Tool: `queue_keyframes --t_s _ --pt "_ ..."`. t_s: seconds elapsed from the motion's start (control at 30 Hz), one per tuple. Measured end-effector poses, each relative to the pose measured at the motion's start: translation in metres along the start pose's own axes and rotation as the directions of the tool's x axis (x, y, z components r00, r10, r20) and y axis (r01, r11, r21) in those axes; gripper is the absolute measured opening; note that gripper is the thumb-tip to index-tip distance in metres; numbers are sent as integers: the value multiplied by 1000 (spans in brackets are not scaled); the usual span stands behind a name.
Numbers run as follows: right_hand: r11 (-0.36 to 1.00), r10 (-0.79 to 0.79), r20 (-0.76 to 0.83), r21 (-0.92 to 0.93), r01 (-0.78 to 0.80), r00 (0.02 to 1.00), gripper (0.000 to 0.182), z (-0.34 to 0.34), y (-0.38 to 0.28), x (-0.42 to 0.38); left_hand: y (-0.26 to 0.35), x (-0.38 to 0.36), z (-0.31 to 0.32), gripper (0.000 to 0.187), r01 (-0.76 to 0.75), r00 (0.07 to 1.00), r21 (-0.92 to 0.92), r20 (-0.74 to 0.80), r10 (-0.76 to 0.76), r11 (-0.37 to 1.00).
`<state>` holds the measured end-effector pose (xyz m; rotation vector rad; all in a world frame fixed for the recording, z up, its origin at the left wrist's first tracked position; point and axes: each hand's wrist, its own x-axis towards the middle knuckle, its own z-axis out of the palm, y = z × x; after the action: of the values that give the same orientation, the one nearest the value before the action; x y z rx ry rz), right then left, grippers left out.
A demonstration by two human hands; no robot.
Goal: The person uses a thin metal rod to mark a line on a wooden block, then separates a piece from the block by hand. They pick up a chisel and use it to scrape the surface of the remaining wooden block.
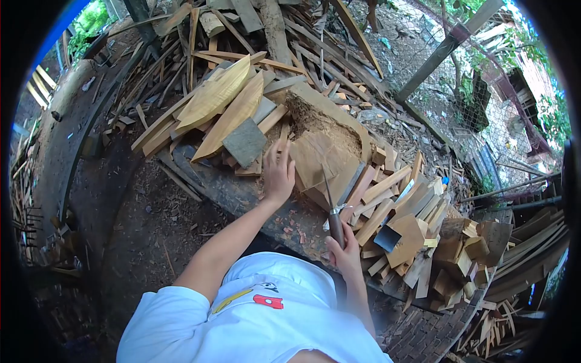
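Observation:
My right hand (346,251) is closed around the dark handle of a knife (336,227). Its thin, pointed blade stands up and away from me, the tip overlapping a wooden block (315,158). My left hand (279,178) is at the block's left side with fingers stretched out, close to a narrow upright strip of wood (284,129). Just left of those fingers lies a flat grey square slab (244,143). Sawdust (346,140) covers the hollow of a large wood piece behind the block.
Long pale pointed boards (215,100) lie stacked at the left of the bench (215,192). Offcuts (405,239) crowd its right end, with a dark square piece (387,238) among them. Behind rises a scrap heap (315,42); a wire fence (423,45) stands at back right.

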<state>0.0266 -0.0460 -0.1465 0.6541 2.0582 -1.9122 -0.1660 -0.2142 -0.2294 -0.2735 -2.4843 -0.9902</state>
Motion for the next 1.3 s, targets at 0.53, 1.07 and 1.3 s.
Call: queue_keyframes --t_s 0.53,1.07,1.3 --pt "874 116 85 464 -142 990 31 19 29 6 85 -28 15 48 -504 387 -424 668 636 752" --pt "732 -365 -210 -666 141 907 61 18 14 -3 -27 45 23 32 -29 1000 -113 -13 27 993" --pt "697 -269 -220 -717 31 938 58 34 -29 40 -34 37 35 36 460 851 -284 410 -327 841"
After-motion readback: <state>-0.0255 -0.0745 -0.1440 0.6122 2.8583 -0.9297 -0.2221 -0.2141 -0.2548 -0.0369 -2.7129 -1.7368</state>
